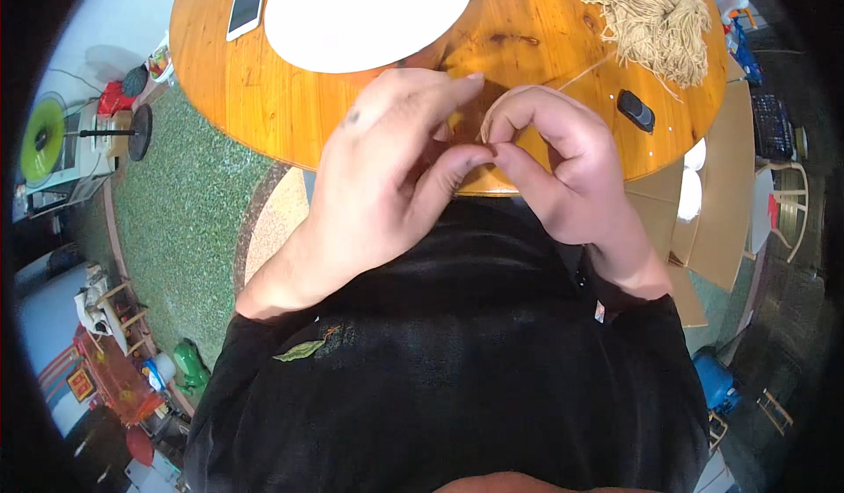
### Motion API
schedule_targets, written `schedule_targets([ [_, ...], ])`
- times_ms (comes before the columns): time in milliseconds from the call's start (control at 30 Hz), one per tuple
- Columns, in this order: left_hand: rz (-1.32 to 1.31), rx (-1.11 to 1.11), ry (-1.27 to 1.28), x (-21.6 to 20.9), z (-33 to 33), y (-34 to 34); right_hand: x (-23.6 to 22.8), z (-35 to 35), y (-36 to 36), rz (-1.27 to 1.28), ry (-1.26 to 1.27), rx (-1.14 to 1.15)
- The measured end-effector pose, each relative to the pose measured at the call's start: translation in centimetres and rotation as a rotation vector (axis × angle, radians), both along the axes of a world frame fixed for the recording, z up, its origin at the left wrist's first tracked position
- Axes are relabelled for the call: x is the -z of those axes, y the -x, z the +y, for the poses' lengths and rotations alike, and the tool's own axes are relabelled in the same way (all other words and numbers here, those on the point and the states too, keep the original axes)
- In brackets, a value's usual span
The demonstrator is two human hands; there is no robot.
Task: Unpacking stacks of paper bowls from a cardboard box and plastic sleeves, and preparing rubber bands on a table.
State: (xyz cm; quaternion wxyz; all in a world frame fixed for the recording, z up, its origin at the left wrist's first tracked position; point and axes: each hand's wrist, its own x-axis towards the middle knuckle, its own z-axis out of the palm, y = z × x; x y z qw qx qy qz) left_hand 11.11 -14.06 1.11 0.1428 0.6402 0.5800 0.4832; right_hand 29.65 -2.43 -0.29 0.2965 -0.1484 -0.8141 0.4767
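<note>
Both hands meet over the near edge of the round wooden table (244, 97). My right hand (567, 154) is closed in a pinch, thumb against index finger, on a thin strand of beige yarn (587, 73). That strand runs back toward a loose heap of the same yarn (655, 27) at the far right, and part of it seems to curve along the index finger. With its index finger stretched out, my left hand (378, 163) brings its thumb tip against the right hand's pinch. Its thumb and index stand apart; its lower fingers are mostly hidden.
On the tabletop lie a large white oval sheet or board (369, 14), a white phone (248, 5) and a small black object (636, 110) near the right rim. Flattened cardboard (725, 185) leans or lies at the right. A fan (46, 138) stands at the left over green flooring.
</note>
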Motion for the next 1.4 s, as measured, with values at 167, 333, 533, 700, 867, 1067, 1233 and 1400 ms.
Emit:
schedule_targets([
  [167,-0.186,0.18,0.088,1.6,-0.6,1.6,-0.3,-1.1,0.5,0.007,-0.022,0.022],
  [333,-0.653,0.138,0.299,2.0,-1.4,0.7,0.2,-1.7,0.9,-0.01,-0.128,0.061],
  [533,-1.02,0.099,0.286,2.4,-1.7,0.4,1.6,-3.3,2.0,0.102,0.091,0.133],
  [700,-1.097,0.135,0.223,3.5,-1.3,0.5,2.2,-4.4,2.6,0.111,0.382,0.232],
  [867,-1.206,0.21,0.215,4.2,-1.6,0.9,2.5,-3.7,2.9,0.173,-0.092,0.243],
  [1067,-1.323,0.251,0.206,4.4,-1.7,0.6,1.9,-4.5,2.5,0.116,-0.142,0.304],
  [1233,-1.287,0.238,0.221,4.0,-2.0,0.5,2.3,-4.1,2.7,0.214,-0.153,0.302],
  [1400,-0.054,-0.049,-0.404,1.4,-1.1,4.0,3.6,-2.3,4.6,0.458,-0.15,0.406],
])
